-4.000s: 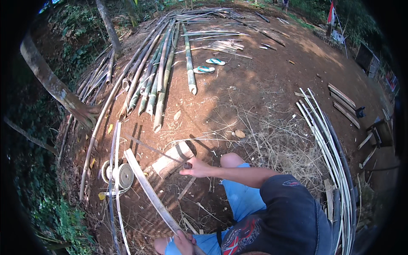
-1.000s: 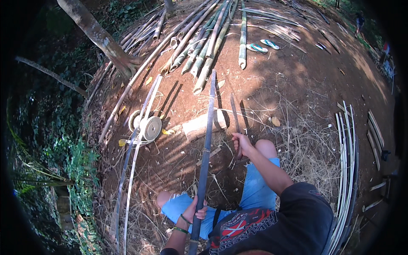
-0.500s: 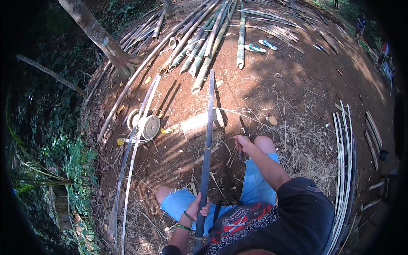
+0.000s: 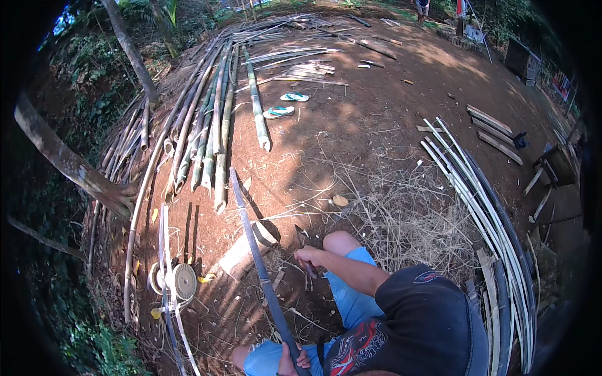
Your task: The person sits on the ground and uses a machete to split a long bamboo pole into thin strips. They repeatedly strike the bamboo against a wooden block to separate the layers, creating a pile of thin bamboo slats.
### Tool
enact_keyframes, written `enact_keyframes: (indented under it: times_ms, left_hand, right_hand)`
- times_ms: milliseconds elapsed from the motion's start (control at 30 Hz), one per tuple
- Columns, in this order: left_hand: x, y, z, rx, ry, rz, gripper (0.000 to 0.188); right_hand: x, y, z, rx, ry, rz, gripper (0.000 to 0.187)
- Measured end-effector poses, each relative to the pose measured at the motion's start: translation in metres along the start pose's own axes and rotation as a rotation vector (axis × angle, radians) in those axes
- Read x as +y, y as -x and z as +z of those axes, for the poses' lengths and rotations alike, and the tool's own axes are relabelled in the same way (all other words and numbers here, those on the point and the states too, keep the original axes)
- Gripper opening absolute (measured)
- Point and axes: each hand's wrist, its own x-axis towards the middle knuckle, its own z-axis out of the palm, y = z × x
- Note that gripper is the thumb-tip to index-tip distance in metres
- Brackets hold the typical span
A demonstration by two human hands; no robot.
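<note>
My left hand (image 4: 292, 360) is wrapped round the lower part of a long dark bamboo strip (image 4: 262, 276). The strip slants up and away, passing over a pale short log (image 4: 249, 250) on the ground. In front of my right knee, my right hand (image 4: 308, 255) grips a knife (image 4: 310, 269) by its brown handle. Its narrow dark blade points away from me, low over the soil. Left of the log, two slender split strips (image 4: 167, 269) pass over a pale round spool (image 4: 184, 282).
Long bamboo poles (image 4: 207, 119) lie piled at the far left near a leaning tree trunk (image 4: 81, 163). A pair of flip-flops (image 4: 279, 112) rests beyond the log. Pale split strips (image 4: 483, 207) lie at my right, beside a heap of shavings (image 4: 407, 219). A person (image 4: 422, 9) stands far off.
The view has swung to the right and upward, so the scene sits further left and lower. Both hands keep their grips, on the bamboo strip and the knife.
</note>
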Motion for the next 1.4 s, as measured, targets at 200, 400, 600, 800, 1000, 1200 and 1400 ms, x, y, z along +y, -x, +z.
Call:
enact_keyframes:
  times_ms: [200, 400, 600, 800, 1000, 1200, 1400]
  left_hand:
    - [0.004, -0.007, -0.013, 0.052, -0.003, -0.006, 0.048]
    - [0.009, -0.026, -0.013, 0.016, -0.025, 0.010, 0.047]
    - [0.003, -0.021, -0.010, 0.082, -0.046, 0.030, 0.046]
    - [-0.005, -0.022, -0.008, 0.109, -0.046, 0.048, 0.046]
    - [-0.012, -0.022, -0.006, 0.139, -0.050, 0.069, 0.046]
    - [-0.015, -0.024, 0.000, 0.183, -0.066, 0.095, 0.045]
    - [-0.019, -0.024, 0.004, 0.194, -0.138, 0.172, 0.046]
  right_hand:
    - [-0.007, 0.007, 0.013, -0.016, 0.035, 0.015, 0.016]
    - [-0.007, -0.001, 0.010, -0.010, 0.021, 0.018, 0.015]
    - [0.001, -0.003, 0.015, 0.017, 0.035, 0.019, 0.018]
    - [-0.001, 0.002, 0.014, 0.033, 0.069, 0.024, 0.023]
    - [-0.002, 0.008, 0.014, 0.034, 0.061, 0.033, 0.024]
    - [-0.002, 0.003, 0.008, 0.052, 0.059, 0.021, 0.023]
    - [-0.005, 0.011, 0.010, 0.009, 0.135, 0.015, 0.025]
